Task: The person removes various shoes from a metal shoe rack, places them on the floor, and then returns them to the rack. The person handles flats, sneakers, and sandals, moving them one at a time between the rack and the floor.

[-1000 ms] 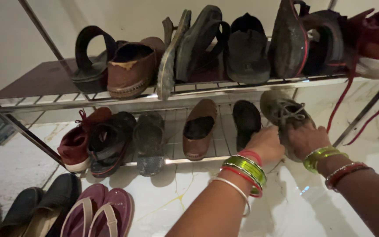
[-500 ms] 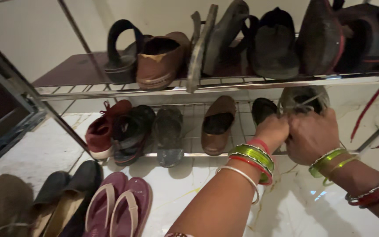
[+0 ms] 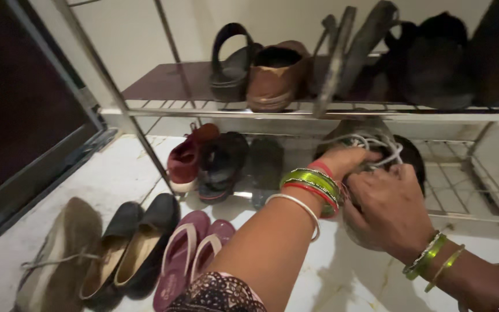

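Both my hands are on one grey lace-up shoe (image 3: pixel 358 132), held at the front edge of the lower shelf (image 3: pixel 463 190) of the metal shoe rack, just under the rail of the upper shelf (image 3: pixel 215 110). My left hand (image 3: pixel 342 162) reaches in from below, its fingers curled into or around the shoe; they are hidden behind the shoe and the laces, so I cannot tell exactly how they sit. My right hand (image 3: pixel 385 211) covers the near side of the shoe, fingers (image 3: pixel 402 173) pressed together and bent over it. The pale laces (image 3: pixel 385 147) are loose and loop out across both hands. Risks noted: the loose laces could snag on the wire grid of the lower shelf or on my bangles (image 3: pixel 313 188) and jerk the shoe out of my hold. The shoe sits close beneath the upper rail, so lifting it straight up could knock that rail and disturb the crowded row above, where a thin sandal (image 3: pixel 333 58) stands on edge, leaning over the rail, and looks ready to tip. A dark shoe (image 3: pixel 414 156) lies touching or just behind the held one and could be dragged off the shelf with it. On the floor below, the maroon slippers (image 3: pixel 189 257) and the black flats (image 3: pixel 128 248) lie near my left arm and could be kicked or landed on if the shoe drops.
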